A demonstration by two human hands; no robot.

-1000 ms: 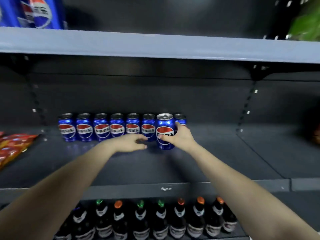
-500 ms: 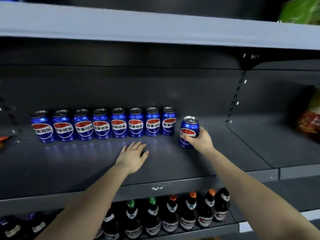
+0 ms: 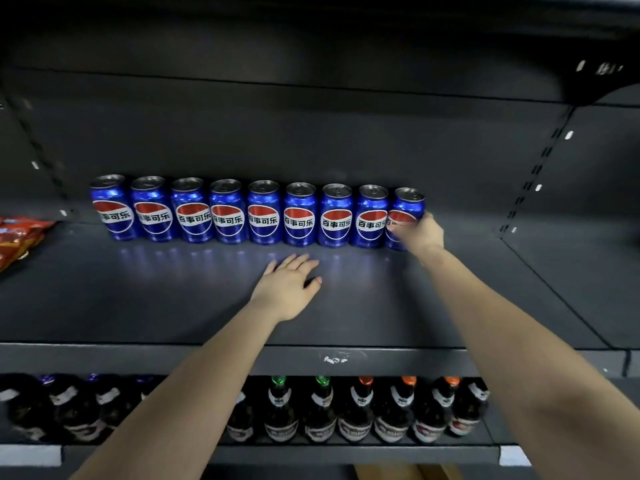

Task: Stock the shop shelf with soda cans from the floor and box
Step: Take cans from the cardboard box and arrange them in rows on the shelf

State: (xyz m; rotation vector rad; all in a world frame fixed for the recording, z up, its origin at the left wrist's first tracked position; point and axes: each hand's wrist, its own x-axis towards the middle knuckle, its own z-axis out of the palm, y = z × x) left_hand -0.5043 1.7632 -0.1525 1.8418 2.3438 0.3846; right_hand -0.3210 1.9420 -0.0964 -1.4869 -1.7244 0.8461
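Note:
A row of several blue soda cans (image 3: 263, 216) stands upright along the back of the dark shelf (image 3: 173, 299). My right hand (image 3: 420, 235) grips the rightmost can (image 3: 408, 206), which stands at the row's right end, touching its neighbour. My left hand (image 3: 289, 287) lies flat and palm down on the shelf in front of the row, fingers spread, holding nothing.
Red snack packets (image 3: 20, 237) lie at the shelf's left edge. Dark bottles (image 3: 356, 410) with green and orange caps fill the shelf below. A slotted upright (image 3: 540, 168) divides off the shelf bay to the right. A cardboard edge (image 3: 388, 472) shows at the bottom.
My right hand has moved the can back and left, from the shelf's front right into line at the row's right end. My left hand slid slightly forward. The view tilted down.

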